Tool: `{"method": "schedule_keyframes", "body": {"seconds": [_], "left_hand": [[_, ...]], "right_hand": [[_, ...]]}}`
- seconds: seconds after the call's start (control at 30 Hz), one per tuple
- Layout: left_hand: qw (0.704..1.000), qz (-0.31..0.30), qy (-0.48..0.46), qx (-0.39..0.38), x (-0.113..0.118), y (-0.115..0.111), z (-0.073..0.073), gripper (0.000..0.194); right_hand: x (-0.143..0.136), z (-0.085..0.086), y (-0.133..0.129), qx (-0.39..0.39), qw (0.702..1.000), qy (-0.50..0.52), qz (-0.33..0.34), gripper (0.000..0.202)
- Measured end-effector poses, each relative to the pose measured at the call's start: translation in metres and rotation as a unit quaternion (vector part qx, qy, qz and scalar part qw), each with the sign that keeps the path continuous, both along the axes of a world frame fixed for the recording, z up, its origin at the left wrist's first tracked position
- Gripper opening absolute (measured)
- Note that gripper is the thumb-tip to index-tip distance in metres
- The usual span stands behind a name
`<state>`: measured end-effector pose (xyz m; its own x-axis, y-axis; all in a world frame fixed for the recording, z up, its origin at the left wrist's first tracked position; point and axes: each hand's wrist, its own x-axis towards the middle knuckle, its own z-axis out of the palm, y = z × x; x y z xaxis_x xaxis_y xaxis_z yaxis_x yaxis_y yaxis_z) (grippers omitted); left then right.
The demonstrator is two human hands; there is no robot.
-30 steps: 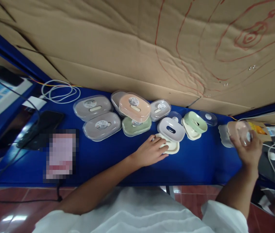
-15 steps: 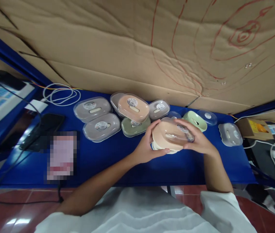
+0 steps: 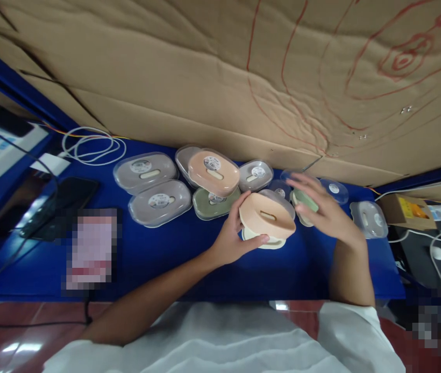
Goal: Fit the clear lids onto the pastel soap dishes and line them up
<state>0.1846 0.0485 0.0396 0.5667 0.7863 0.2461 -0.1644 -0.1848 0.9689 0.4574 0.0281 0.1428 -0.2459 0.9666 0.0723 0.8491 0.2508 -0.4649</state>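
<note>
My left hand [image 3: 236,235] grips a peach oval box [image 3: 267,213] with a cream base, held tilted above the blue table [image 3: 158,259]. The slot in its peach top shows no clear cover over it. My right hand [image 3: 323,210] is raised to the right of the box, fingers spread and slightly blurred, over a light green box [image 3: 306,201]. Close behind that hand is a clear lid [image 3: 290,176]; whether the fingers touch it I cannot tell. Another clear lid [image 3: 333,190] with a round label lies on the table further right.
Several lidded oval boxes, grey, peach [image 3: 214,171] and green [image 3: 216,203], stand left of centre. A grey box [image 3: 370,218] is at the right. A coiled white cable [image 3: 94,147] and dark device lie left; cardboard [image 3: 146,67] walls the back.
My right hand has let go of the peach box and moved right with its fingers spread. The clear cover has come off the peach top. My left hand keeps its grip.
</note>
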Motion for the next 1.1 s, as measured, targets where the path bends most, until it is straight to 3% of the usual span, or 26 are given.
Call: {"method": "schedule_keyframes", "body": {"seconds": [0.07, 0.13, 0.3, 0.47, 0.6, 0.7, 0.8, 0.87, 1.03, 1.1], "left_hand": [[0.999, 0.023, -0.019, -0.011, 0.001, 0.001, 0.000, 0.103], [0.998, 0.039, -0.041, -0.035, 0.001, 0.003, 0.000, 0.105], [0.996, 0.016, -0.067, -0.049, 0.002, -0.001, -0.001, 0.113], [0.997, 0.014, -0.044, -0.069, 0.001, -0.007, -0.002, 0.107], [0.995, 0.048, -0.051, -0.072, 0.001, -0.005, -0.003, 0.101], [0.994, 0.066, -0.063, -0.067, 0.001, -0.001, -0.003, 0.098], [0.994, 0.062, -0.075, -0.052, 0.001, -0.001, -0.004, 0.099], [0.995, 0.053, -0.073, -0.048, 0.001, -0.001, -0.006, 0.100], [0.998, 0.040, -0.049, -0.013, 0.004, -0.003, -0.008, 0.106], [0.996, 0.068, -0.011, 0.056, 0.002, -0.003, -0.007, 0.086]], "right_hand": [[-0.024, 0.010, -0.004, -0.050, 0.990, 0.049, 0.125, 0.059], [-0.040, 0.015, -0.007, -0.072, 0.980, 0.065, 0.176, 0.052], [-0.027, 0.020, -0.012, -0.018, 0.994, 0.072, 0.083, 0.030], [0.008, 0.016, -0.003, 0.050, 0.999, -0.005, -0.018, 0.028], [0.012, 0.008, 0.009, 0.098, 0.989, -0.089, -0.061, 0.031], [-0.005, 0.012, 0.006, 0.090, 0.994, -0.060, -0.024, 0.037], [-0.030, 0.021, -0.005, 0.023, 0.994, 0.023, 0.108, 0.050], [-0.041, 0.023, -0.011, -0.009, 0.986, 0.051, 0.156, 0.042], [-0.030, 0.022, -0.013, 0.009, 0.994, 0.037, 0.099, 0.018], [-0.015, 0.021, -0.006, 0.047, 0.998, 0.000, 0.034, 0.018]]}}
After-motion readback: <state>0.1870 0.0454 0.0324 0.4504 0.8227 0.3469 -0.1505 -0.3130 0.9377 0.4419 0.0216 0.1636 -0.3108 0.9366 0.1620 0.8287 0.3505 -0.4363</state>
